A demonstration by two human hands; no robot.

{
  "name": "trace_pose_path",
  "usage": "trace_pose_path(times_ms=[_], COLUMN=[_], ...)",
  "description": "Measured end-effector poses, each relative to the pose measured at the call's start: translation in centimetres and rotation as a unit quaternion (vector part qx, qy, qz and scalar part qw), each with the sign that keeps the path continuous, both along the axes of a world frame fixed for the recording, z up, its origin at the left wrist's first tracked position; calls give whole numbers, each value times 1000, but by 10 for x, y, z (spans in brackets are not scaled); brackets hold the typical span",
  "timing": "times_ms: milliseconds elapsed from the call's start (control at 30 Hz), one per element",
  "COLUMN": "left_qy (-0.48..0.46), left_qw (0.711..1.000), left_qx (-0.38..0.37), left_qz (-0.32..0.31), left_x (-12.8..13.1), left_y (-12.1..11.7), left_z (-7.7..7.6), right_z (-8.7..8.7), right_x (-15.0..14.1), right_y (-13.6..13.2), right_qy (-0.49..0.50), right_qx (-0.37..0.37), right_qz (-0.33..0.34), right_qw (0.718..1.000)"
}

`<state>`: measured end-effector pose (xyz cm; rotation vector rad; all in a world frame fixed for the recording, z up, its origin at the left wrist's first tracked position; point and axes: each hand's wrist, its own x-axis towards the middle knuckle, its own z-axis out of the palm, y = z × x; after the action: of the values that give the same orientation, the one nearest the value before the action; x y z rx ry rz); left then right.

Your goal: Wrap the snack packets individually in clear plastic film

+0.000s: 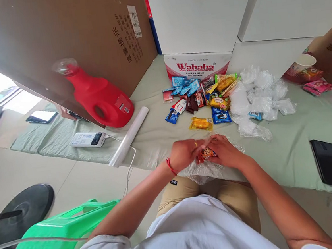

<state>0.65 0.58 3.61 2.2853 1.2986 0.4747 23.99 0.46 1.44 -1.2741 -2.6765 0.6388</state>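
Both my hands meet in front of my knees over a clear plastic bag (204, 171). My left hand (184, 153), with a red cord at the wrist, is closed on the bag's film. My right hand (224, 150) is closed on an orange snack packet (207, 152) held against the bag. Just beyond lies a pile of small snack packets (199, 96), among them a yellow one (201, 123) and a blue Oreo one (221, 116). Several filled clear bags (259, 98) lie to the right of the pile.
A red detergent jug (99, 96) leans on a large cardboard box (55, 45). A film roll (129, 136), a white power bank (88, 139) and a Wahaha box (198, 65) lie on the green cloth (291, 146). A black phone (330, 163) lies right; a green stool (53, 237) stands left.
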Motion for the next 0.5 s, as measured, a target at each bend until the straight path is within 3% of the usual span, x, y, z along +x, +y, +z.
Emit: trace_pose_path(times_ms=[100, 267, 367, 500], left_qy=[67, 121, 129, 123], left_qw=[988, 979, 977, 978], left_qx=[46, 91, 116, 124], left_qz=[-129, -135, -123, -112], left_x=[3, 4, 7, 13], left_y=[-22, -33, -34, -37], left_z=[-16, -40, -42, -43], right_z=[-2, 7, 9, -2], right_x=[4, 38, 50, 32], right_y=[-2, 4, 9, 15], right_qy=[9, 143, 237, 294], right_qx=[-16, -66, -93, -133], right_qz=[-5, 25, -100, -298], right_qw=[1000, 987, 962, 899])
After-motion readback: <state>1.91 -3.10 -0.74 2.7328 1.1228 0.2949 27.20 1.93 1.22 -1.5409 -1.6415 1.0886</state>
